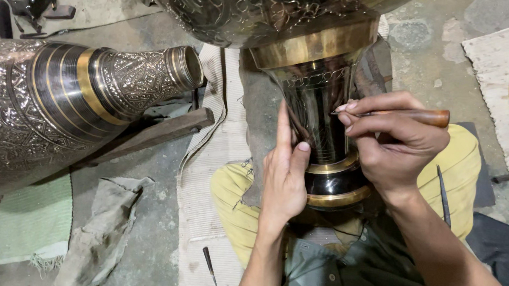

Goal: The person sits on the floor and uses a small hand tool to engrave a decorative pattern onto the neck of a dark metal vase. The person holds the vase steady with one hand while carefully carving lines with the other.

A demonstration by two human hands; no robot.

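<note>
The vase (320,106) lies across the person's lap, neck toward them. The left hand (284,169) rests flat against the neck, fingers together. The right hand (388,146) pinches a wooden-handled tool (414,116) (tip on the metal). A second vase (60,105) lies nearby.

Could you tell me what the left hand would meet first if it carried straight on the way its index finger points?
The left hand points up along the dark vase neck; going on, it would probably first meet the brass band beneath the embossed body, though depth is unclear.
</note>
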